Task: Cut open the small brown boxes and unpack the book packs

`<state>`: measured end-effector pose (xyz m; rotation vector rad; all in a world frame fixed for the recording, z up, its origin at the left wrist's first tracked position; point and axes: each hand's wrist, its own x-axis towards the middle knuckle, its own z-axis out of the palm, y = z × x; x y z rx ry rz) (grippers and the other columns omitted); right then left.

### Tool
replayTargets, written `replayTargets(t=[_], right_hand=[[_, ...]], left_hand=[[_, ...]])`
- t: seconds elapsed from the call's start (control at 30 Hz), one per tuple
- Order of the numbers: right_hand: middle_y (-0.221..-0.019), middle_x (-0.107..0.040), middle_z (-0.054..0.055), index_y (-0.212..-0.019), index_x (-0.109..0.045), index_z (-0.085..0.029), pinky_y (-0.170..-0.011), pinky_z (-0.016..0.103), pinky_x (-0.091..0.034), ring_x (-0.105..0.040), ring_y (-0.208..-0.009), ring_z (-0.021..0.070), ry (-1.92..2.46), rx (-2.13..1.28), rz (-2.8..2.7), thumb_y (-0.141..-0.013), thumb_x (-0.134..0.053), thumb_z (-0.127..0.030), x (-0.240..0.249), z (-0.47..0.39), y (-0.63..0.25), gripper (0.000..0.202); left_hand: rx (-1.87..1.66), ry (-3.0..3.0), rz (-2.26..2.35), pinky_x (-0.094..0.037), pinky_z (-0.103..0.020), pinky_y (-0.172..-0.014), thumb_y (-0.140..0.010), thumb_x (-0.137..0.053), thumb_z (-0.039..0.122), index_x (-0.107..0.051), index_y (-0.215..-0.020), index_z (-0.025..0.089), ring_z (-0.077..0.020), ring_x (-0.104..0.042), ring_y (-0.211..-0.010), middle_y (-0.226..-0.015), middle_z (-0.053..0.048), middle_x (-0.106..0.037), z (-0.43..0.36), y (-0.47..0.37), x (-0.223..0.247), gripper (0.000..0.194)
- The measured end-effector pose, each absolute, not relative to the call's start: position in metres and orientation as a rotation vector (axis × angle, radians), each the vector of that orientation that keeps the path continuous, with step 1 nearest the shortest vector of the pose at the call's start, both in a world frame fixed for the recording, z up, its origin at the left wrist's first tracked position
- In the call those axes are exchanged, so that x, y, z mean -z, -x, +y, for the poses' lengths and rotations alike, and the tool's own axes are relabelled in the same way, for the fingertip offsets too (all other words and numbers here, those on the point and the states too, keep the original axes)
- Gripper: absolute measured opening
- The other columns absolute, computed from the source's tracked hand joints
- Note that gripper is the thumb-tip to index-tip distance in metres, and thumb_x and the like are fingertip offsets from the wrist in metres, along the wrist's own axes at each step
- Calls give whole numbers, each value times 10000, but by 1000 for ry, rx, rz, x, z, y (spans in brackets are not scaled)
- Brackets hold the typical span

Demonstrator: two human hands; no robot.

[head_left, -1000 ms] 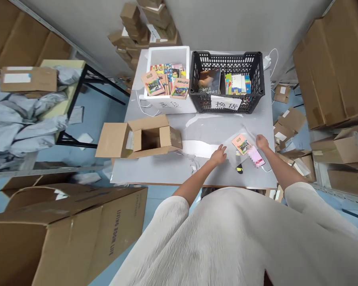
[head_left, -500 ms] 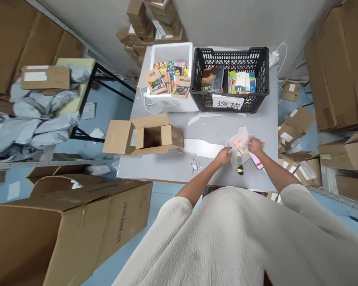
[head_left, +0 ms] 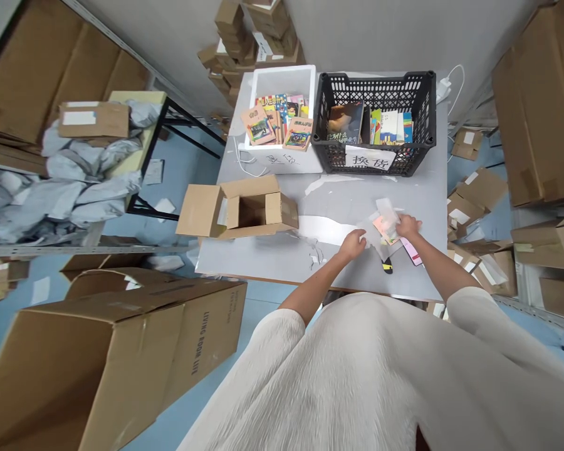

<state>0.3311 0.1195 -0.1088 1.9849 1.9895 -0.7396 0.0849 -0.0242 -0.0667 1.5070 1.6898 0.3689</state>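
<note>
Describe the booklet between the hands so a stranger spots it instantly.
On the grey table, look in front of the black plastic crate. The peach booklet lies between the left hand and right hand. Unlike the peach books in the white box, it's partly covered by a translucent sheet.

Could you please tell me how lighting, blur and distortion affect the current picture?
In the head view, light is fairly even, though the small open carton is dark inside; edges look wide-angle stretched, notably the large carton; the clear wrap by the right hand is hazy, its outline soft.
</note>
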Motion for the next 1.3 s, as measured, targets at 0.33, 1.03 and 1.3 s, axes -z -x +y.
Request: replayTargets(t=[0.33,1.03,1.3], right_hand=[[-849,-781,37,-903,-811,-181,-727,267,-527,-711,-846,226,-2156,1283,2008,-768,-696,-216,55,110,-295,181],[-975,-802,43,-1188,-778,-204,-943,338,-574,-728,-991,255,-2268,1210,1884,-773,-705,-174,75,-8,-160,422],[-1474,-641,175,-1559,-558,-225,-1016,399,-553,-667,-1279,342,-2132,808,1914,-934,-722,-272,95,-25,-165,648]], left_hand=[[-483,-1543,1776,-527,-435,-1207,-1068,-521,206,-734,-1397,170,-287,-692,-1323,-1372,-144,-752,-29,-26,57,394],[-397,-1004,1832,-577,-300,-848,-974,-652,170,-657,-1139,269,-200,-745,-934,-940,11,-777,-65,70,107,192],[-271,-1202,1881,-536,-365,-1114,-976,-658,148,-683,-1347,220,-278,-681,-1349,-1445,-141,-700,-80,99,119,379]])
